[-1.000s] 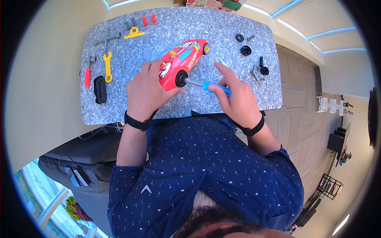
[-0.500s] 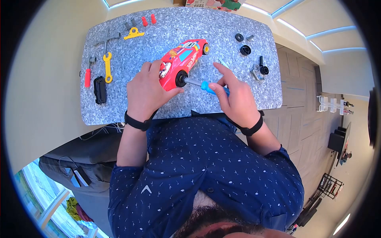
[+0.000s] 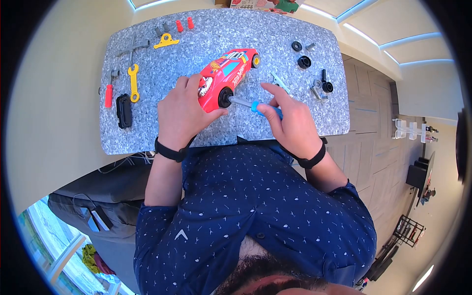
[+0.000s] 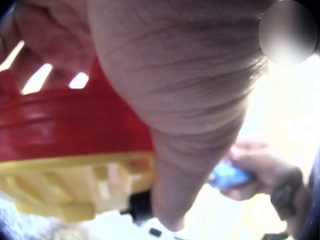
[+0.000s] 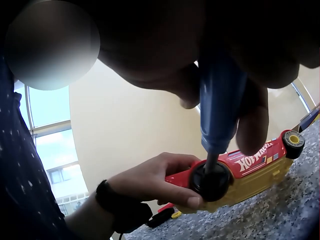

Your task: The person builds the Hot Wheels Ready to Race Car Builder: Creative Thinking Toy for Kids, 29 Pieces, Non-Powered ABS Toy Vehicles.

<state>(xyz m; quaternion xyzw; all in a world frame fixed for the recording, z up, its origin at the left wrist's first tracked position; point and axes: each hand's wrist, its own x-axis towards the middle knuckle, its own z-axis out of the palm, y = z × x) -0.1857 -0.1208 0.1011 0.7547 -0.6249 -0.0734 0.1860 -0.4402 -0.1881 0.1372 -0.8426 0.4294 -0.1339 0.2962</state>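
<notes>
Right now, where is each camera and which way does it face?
Head: on the head, facing forward and down at the grey speckled table; left hand, right hand, navy patterned shirt show.
Left wrist: on that wrist, facing the red-and-yellow plastic toy car; left hand close, right hand beyond.
Right wrist: on that wrist, facing the blue-handled screwdriver at the car's black wheel; both hands show.
Head and right wrist share screwdriver and wheel.

The right hand (image 3: 295,120) has shifted, exposing more of a bluish piece (image 3: 279,81).
</notes>
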